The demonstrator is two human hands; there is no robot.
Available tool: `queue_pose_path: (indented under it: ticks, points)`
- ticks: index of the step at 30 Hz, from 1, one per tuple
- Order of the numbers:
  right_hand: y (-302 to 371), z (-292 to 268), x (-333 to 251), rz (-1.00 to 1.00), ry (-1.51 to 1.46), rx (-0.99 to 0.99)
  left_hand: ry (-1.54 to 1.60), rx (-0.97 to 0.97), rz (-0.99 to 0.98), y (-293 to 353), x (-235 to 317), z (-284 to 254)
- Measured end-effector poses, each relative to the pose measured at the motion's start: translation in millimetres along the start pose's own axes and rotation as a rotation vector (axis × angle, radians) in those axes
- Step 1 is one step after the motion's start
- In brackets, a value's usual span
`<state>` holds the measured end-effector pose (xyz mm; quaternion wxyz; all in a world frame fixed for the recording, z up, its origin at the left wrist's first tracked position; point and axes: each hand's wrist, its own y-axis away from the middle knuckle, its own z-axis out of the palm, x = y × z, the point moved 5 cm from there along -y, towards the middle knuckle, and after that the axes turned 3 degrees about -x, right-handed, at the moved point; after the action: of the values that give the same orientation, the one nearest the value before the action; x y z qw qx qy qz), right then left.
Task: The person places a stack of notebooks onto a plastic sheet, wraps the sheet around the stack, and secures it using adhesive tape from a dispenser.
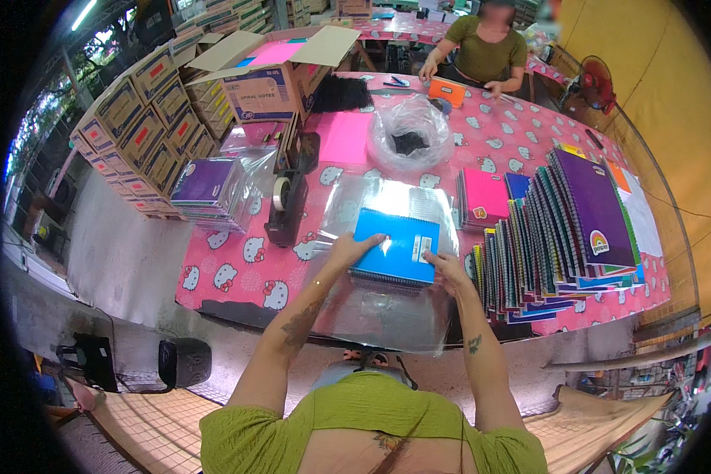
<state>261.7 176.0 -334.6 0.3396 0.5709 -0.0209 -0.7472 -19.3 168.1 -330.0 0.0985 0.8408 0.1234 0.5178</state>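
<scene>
In front of me a small stack of spiral notebooks (pixel 395 241) with a bright blue cover on top lies on clear plastic sheets (pixel 347 312). A white label sits at the cover's right side, and dark wire coils show along the near edge. My left hand (pixel 359 251) grips the stack's left side, its thumb over the cover. At the right side my right hand (pixel 447 271) holds the edge near the label, thumb on top. Both hands' lower fingers are partly hidden.
Spiral notebooks (pixel 600 213) stand in a long row at right, beside a pink pile (pixel 483 197). On the left are a tape dispenser (pixel 286 207) and wrapped purple notebooks (pixel 205 186). Beyond lie a plastic bag (pixel 411 136), an open carton (pixel 265 91) and a co-worker (pixel 488 49) across the table.
</scene>
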Motion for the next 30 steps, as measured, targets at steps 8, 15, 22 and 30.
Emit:
queue_pose_path:
  ticks: [8,15,22,30]
  points:
    - [-23,-3,21,-0.082,0.222,0.265,-0.309,0.138,0.001,-11,-21,-4]
    - [-18,-20,31,-0.205,0.255,0.380,-0.245,0.182,-0.047,-18,-31,-8]
    - [92,32,72,-0.392,1.162,-0.245,-0.576,-0.463,0.803,127,-58,-15]
    - [93,59,58,-0.427,1.398,-0.130,-0.581,-0.332,0.713,152,-55,-23]
